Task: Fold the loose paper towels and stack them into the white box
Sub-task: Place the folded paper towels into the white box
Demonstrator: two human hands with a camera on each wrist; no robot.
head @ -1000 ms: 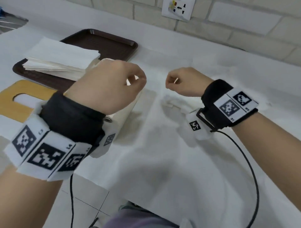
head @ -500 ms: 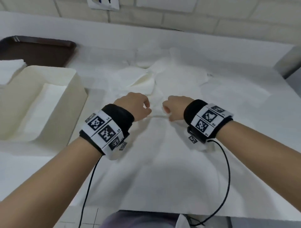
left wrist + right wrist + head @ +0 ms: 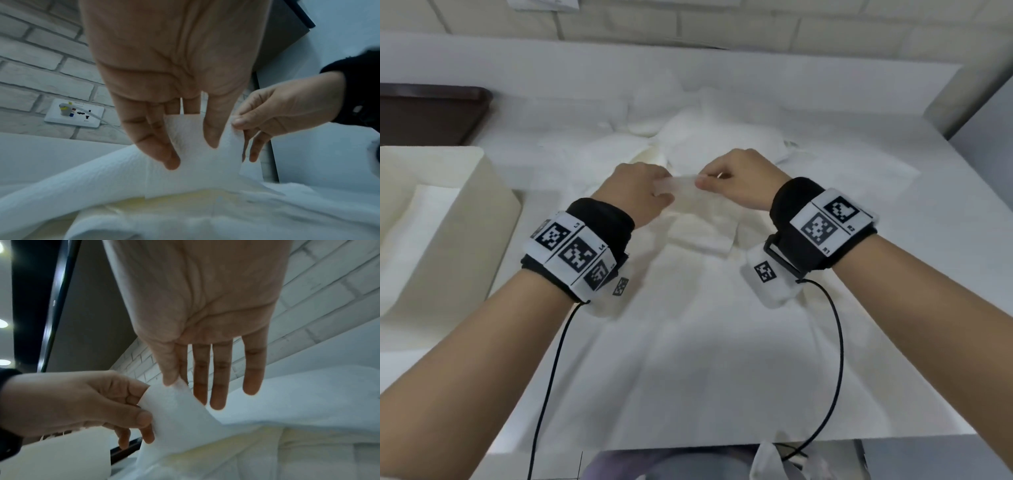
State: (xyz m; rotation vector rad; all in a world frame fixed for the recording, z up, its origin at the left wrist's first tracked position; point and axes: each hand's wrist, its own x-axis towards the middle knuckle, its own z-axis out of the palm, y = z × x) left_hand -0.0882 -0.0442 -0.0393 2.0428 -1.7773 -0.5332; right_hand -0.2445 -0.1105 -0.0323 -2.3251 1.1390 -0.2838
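1. Both hands were up over the middle of the bench, sharing one paper towel between them.
2. The left hand had the towel's top edge pinched between thumb and fingers (the left wrist view showed the thumb pressed on the front of the sheet and the fingers behind it).
3. The right hand pinched the other end of that same edge with thumb and index finger; its remaining three fingers were stretched out straight and held nothing.
4. The towel hung down from the two pinches, its lower part draping onto the pile of loose paper towels lying crumpled on the bench just beyond the hands.
5. The white box sat on the bench to the left of the left wrist, well apart from the held towel, with something white lying flat in its bottom (looked like folded towels, couldn't say for sure).
6. A dark brown tray was behind the box, at the far left.
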